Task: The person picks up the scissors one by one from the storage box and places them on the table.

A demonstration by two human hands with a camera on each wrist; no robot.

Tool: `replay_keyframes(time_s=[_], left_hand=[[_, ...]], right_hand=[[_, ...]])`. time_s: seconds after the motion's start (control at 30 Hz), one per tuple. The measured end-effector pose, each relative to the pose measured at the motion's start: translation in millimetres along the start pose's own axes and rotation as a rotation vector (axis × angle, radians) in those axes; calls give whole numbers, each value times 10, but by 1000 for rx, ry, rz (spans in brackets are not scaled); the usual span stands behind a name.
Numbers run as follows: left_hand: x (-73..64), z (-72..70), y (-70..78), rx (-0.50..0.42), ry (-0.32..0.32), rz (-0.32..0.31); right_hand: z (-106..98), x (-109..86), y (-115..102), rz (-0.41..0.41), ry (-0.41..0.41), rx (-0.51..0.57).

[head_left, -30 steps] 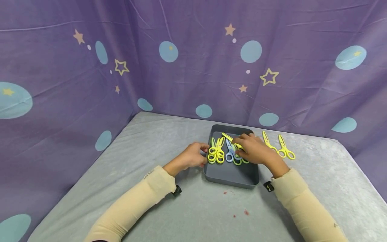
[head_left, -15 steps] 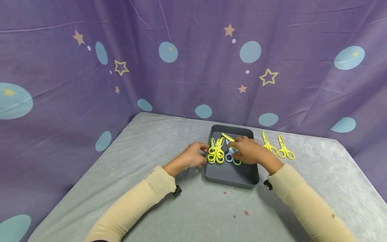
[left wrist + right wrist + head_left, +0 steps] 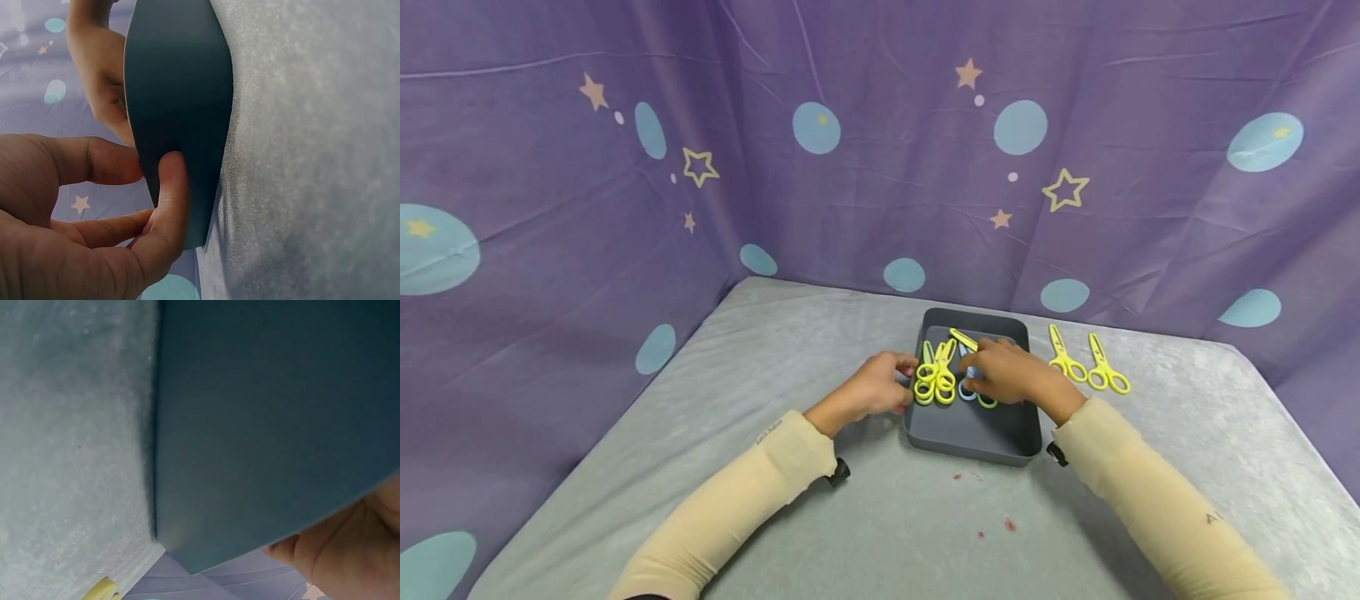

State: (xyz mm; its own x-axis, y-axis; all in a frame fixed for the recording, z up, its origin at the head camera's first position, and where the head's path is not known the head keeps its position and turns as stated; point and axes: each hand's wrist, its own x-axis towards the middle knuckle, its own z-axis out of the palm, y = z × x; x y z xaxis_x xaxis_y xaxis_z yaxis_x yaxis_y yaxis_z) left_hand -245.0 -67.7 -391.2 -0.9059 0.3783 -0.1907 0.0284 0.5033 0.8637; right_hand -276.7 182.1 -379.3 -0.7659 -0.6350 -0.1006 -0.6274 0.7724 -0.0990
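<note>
A dark grey tray (image 3: 958, 433) stands on the cloth-covered table in the head view. At its left wall, my left hand (image 3: 874, 385) pinches the rim, with one finger flat along the outer side in the left wrist view. Reaching in over the right wall, my right hand (image 3: 1006, 371) has its fingers bent down over the blue scissors (image 3: 962, 388). Its fingertips are partly hidden, so a grip cannot be made out. Left of them lies a pile of yellow scissors (image 3: 943, 381). Another yellow pair (image 3: 962, 337) lies slanted at the back, partly under the right hand.
Two yellow scissors, one pair (image 3: 1065, 360) nearer the tray and one (image 3: 1102, 363) farther right, lie on the table (image 3: 820, 333) outside. A purple patterned curtain (image 3: 865, 183) closes off the back and left side.
My right hand has shifted left inside the tray, from the scissors at its right side to over the blue scissors. My left hand has stayed at the tray's left wall.
</note>
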Motion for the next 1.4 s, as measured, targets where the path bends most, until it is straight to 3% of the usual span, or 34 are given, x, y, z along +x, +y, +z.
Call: replay_keyframes(time_s=[0.47, 1.03, 1.4], left_hand=[[-1, -6, 0, 4, 4, -2], [-3, -6, 8, -3, -5, 7], [1, 0, 4, 1, 3, 8]], right_hand=[[41, 40, -19, 23, -20, 63], [38, 106, -112, 137, -66, -12], [72, 115, -130, 136, -26, -29]])
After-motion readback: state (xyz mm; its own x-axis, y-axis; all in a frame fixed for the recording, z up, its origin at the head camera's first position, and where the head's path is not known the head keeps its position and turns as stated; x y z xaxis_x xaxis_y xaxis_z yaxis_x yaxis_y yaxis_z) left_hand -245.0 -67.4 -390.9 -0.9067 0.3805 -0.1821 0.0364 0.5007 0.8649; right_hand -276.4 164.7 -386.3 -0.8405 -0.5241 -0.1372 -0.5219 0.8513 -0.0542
